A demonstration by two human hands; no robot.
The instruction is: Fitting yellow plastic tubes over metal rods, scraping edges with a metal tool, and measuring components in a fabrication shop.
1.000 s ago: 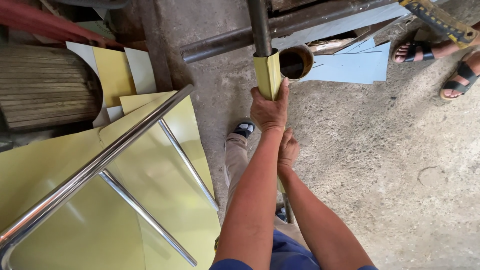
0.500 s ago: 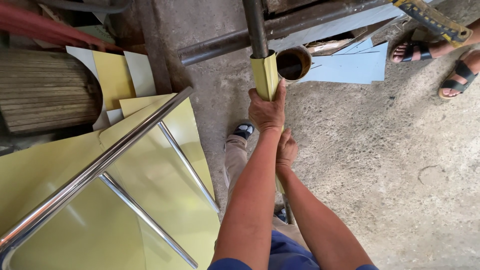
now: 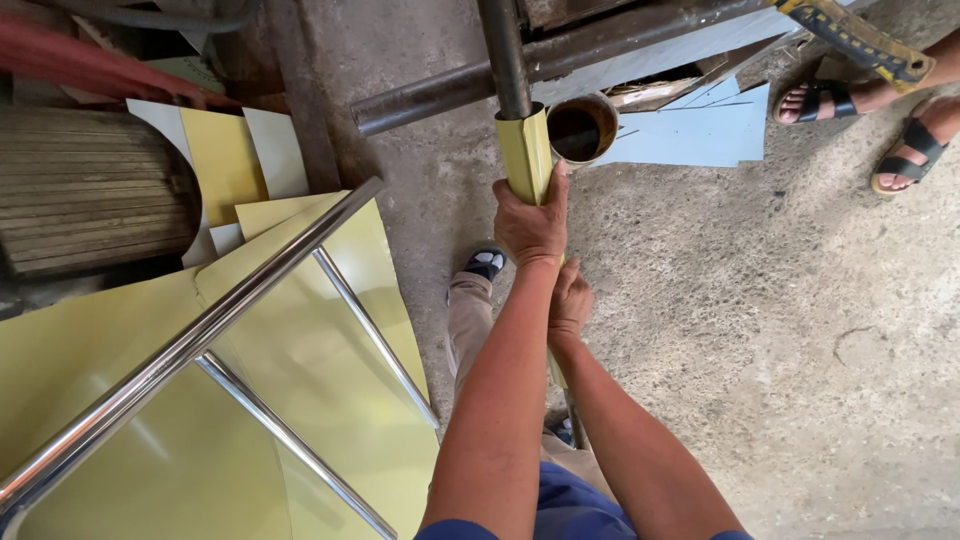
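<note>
Blue short sleeves (image 3: 560, 515), khaki trousers (image 3: 468, 320) and a dark shoe with white markings (image 3: 486, 263) were worn; both forearms and each hand were left bare.

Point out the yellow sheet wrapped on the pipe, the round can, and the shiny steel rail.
yellow sheet (image 3: 526, 150), head view, upper wrapped part.
round can (image 3: 581, 130), head view, dark inside.
steel rail (image 3: 200, 340), head view, mid tube.

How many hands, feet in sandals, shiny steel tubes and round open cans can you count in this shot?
Hands on the yellow-wrapped pipe: 2, left hand and right hand
Sandalled feet: 2, first, second
Shiny steel tubes: 3
Round open cans: 1
Total: 8
</note>
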